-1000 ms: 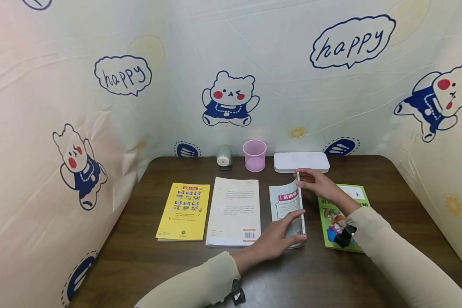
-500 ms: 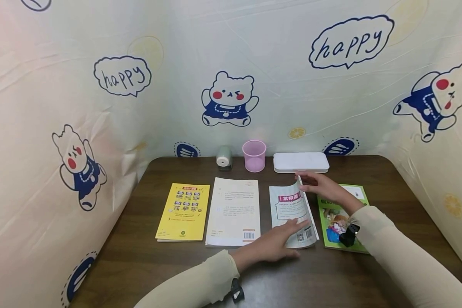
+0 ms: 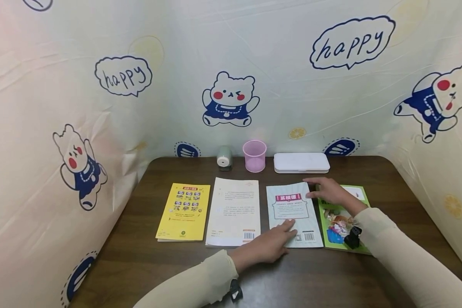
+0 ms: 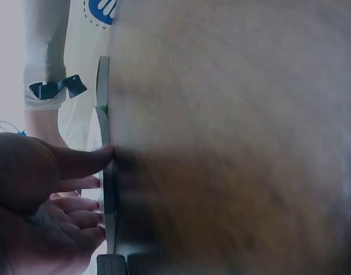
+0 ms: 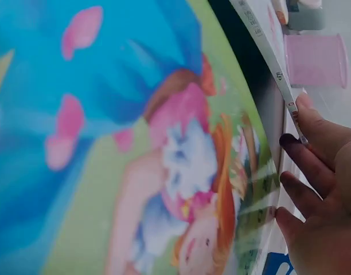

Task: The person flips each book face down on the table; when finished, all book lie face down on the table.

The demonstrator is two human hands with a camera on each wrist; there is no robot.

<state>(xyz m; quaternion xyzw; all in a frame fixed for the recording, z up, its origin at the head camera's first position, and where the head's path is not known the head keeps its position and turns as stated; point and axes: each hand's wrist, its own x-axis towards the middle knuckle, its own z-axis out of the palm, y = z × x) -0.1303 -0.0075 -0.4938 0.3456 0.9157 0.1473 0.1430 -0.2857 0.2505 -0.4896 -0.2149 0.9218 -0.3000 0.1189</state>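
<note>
A thin light-blue paperback book (image 3: 292, 207) lies back cover up on the brown table, between a white book (image 3: 235, 209) and a green picture book (image 3: 336, 222). My left hand (image 3: 267, 246) rests at its lower left corner, fingers stretched over the cover. In the left wrist view, the thumb (image 4: 86, 160) reaches the book's front edge. My right hand (image 3: 331, 191) is at the top right corner; the right wrist view shows the end of the spine (image 5: 273, 63) between thumb and index finger. The right forearm crosses over the green book, hiding part of it.
A yellow booklet (image 3: 182, 211) lies at the far left of the row. Along the back edge stand a small green pencil sharpener (image 3: 224, 157), a pink cup (image 3: 255, 157) and a white flat case (image 3: 302, 162). A printed curtain (image 3: 231, 51) surrounds the table.
The light-blue book's raised spine side has come down to the right, and the book lies flat. My right hand lowered with it; my left hand slid slightly left and down.
</note>
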